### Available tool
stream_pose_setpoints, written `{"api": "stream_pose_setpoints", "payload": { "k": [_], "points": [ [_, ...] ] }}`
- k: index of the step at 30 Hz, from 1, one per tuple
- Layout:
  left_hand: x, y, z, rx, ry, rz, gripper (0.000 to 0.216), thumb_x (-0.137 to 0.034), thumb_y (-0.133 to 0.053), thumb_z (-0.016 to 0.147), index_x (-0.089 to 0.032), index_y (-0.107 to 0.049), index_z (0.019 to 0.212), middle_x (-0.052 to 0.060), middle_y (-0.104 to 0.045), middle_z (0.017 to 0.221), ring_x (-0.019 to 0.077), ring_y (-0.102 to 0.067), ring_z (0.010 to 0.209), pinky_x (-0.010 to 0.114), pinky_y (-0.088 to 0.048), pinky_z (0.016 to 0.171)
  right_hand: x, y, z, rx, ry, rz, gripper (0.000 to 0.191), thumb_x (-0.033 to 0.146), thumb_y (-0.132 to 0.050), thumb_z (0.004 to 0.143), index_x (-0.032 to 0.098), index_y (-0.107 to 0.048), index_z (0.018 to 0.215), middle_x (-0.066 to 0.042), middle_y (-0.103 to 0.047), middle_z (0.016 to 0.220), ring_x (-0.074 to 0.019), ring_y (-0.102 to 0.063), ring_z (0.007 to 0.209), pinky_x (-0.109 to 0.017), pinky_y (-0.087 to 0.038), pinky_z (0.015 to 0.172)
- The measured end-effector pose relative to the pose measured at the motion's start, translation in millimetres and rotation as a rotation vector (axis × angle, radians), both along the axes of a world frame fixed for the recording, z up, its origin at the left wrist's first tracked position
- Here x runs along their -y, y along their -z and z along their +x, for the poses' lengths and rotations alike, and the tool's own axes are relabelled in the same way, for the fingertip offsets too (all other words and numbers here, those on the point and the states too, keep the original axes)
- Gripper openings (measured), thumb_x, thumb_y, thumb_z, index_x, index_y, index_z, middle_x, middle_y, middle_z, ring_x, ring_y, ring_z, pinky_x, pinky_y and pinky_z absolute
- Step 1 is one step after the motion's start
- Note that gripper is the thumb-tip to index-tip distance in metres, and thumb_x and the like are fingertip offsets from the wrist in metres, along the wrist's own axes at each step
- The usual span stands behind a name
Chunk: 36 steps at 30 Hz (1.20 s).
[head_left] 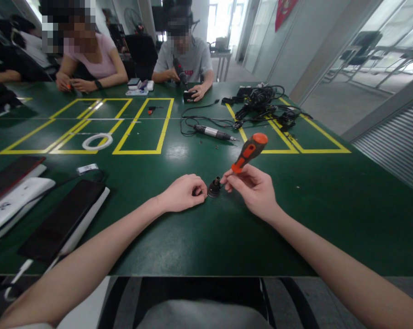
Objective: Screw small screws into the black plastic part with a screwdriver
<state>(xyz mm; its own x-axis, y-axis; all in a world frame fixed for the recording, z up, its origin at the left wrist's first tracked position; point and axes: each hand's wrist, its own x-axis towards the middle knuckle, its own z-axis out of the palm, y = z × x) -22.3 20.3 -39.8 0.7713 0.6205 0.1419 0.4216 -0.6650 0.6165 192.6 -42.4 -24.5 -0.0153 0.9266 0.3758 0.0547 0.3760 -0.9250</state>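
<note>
A small black cone-shaped part [214,189] with a short metal stub on top stands on the green table [179,237] between my hands. My left hand [186,193] rests on the table with its fingers curled, fingertips right at the part's left side. Whether they grip anything cannot be made out. In my right hand [256,189] is a screwdriver [249,153] with an orange and dark grey handle, held tilted between thumb and fingers below the handle. Its lower end is largely hidden by the fingers, close to the part's right side.
Ahead lie a corded electric screwdriver [213,132] and a heap of black cables [264,105]. A white ring [97,141] lies within yellow tape. Phones [64,219] and a white power strip [18,201] are at left. Across the table, one person holds a power tool [179,71].
</note>
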Motion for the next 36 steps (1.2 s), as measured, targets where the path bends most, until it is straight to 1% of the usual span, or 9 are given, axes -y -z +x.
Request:
{"api": "stream_pose_setpoints", "payload": {
  "k": [3,6,11,15,18,22,25,31,36],
  "points": [
    [-1.4,1.0,-1.2,0.075,-0.032,-0.123,0.006,-0.015,-0.065,0.081,-0.017,-0.068,0.076,-0.003,-0.057,0.070,0.0111,-0.050,0.065,0.025,-0.040,0.065,-1.7,-1.8,-0.4,-0.009,0.030,0.021,0.029,0.050,-0.078,0.087,0.021,-0.072,0.086,-0.004,-0.074,0.080,-0.0137,-0.066,0.060,-0.030,-0.059,0.057],
    [-3.1,1.6,-2.8,0.171,-0.065,-0.256,0.010,-0.023,-0.069,0.082,-0.016,-0.071,0.089,-0.001,-0.063,0.078,0.0120,-0.053,0.068,0.025,-0.043,0.065,-2.9,-3.9,-0.1,0.003,0.018,0.042,0.029,0.050,-0.075,0.090,0.021,-0.075,0.086,-0.003,-0.072,0.080,-0.0135,-0.065,0.059,-0.030,-0.058,0.056],
    [-2.5,3.0,-0.8,0.184,-0.054,-0.176,0.038,-0.034,-0.078,0.083,-0.016,-0.072,0.116,0.004,-0.071,0.096,0.0142,-0.056,0.078,0.028,-0.046,0.073,-2.1,-3.2,-0.6,-0.067,-0.027,0.003,0.030,0.050,-0.077,0.088,0.022,-0.072,0.095,-0.002,-0.073,0.077,-0.0139,-0.066,0.060,-0.030,-0.060,0.059],
    [-1.9,4.1,1.5,0.175,-0.049,-0.126,0.042,-0.041,-0.077,0.087,-0.017,-0.072,0.121,0.003,-0.070,0.095,0.0137,-0.055,0.075,0.027,-0.044,0.071,-1.6,-2.5,-1.2,-0.079,0.015,-0.004,0.031,0.048,-0.083,0.083,0.021,-0.068,0.083,-0.001,-0.073,0.073,-0.0138,-0.066,0.060,-0.030,-0.061,0.062],
    [-1.5,3.6,1.8,0.183,-0.034,-0.138,0.039,-0.041,-0.075,0.089,-0.018,-0.073,0.120,0.004,-0.071,0.097,0.0142,-0.056,0.077,0.027,-0.045,0.072,-2.4,-3.1,-0.5,-0.055,0.019,0.024,0.030,0.048,-0.082,0.083,0.020,-0.072,0.081,-0.003,-0.074,0.079,-0.0122,-0.065,0.060,-0.028,-0.059,0.060],
    [-0.9,2.3,1.5,0.190,-0.021,-0.159,0.032,-0.038,-0.073,0.091,-0.016,-0.075,0.114,0.006,-0.071,0.100,0.0149,-0.059,0.081,0.027,-0.046,0.074,-3.1,-3.0,0.4,-0.073,-0.057,0.034,0.028,0.049,-0.074,0.091,0.020,-0.075,0.089,-0.003,-0.074,0.078,-0.0122,-0.064,0.058,-0.028,-0.058,0.057],
    [-1.1,3.0,1.5,0.181,-0.017,-0.159,0.032,-0.038,-0.073,0.092,-0.017,-0.074,0.116,0.006,-0.071,0.104,0.0153,-0.061,0.084,0.027,-0.048,0.077,-2.0,-2.1,0.2,-0.116,-0.075,0.009,0.027,0.046,-0.079,0.087,0.021,-0.074,0.096,-0.002,-0.075,0.078,-0.0128,-0.066,0.058,-0.029,-0.059,0.058],
    [-0.5,6.2,1.5,0.167,-0.021,-0.097,0.031,-0.038,-0.072,0.093,-0.016,-0.074,0.115,0.007,-0.069,0.105,0.0154,-0.060,0.083,0.029,-0.050,0.078,-2.0,-2.7,1.7,-0.094,-0.004,-0.023,0.025,0.040,-0.087,0.079,0.020,-0.073,0.075,-0.003,-0.076,0.077,-0.0115,-0.063,0.056,-0.027,-0.057,0.057],
    [1.0,3.6,2.0,0.180,-0.006,-0.069,0.030,-0.039,-0.069,0.095,-0.016,-0.075,0.113,0.007,-0.070,0.104,0.0167,-0.063,0.086,0.030,-0.051,0.081,-4.8,-4.5,2.0,-0.086,-0.053,-0.020,0.028,0.048,-0.080,0.086,0.020,-0.077,0.083,-0.003,-0.073,0.073,-0.0126,-0.063,0.056,-0.029,-0.057,0.055]
  ]
}}
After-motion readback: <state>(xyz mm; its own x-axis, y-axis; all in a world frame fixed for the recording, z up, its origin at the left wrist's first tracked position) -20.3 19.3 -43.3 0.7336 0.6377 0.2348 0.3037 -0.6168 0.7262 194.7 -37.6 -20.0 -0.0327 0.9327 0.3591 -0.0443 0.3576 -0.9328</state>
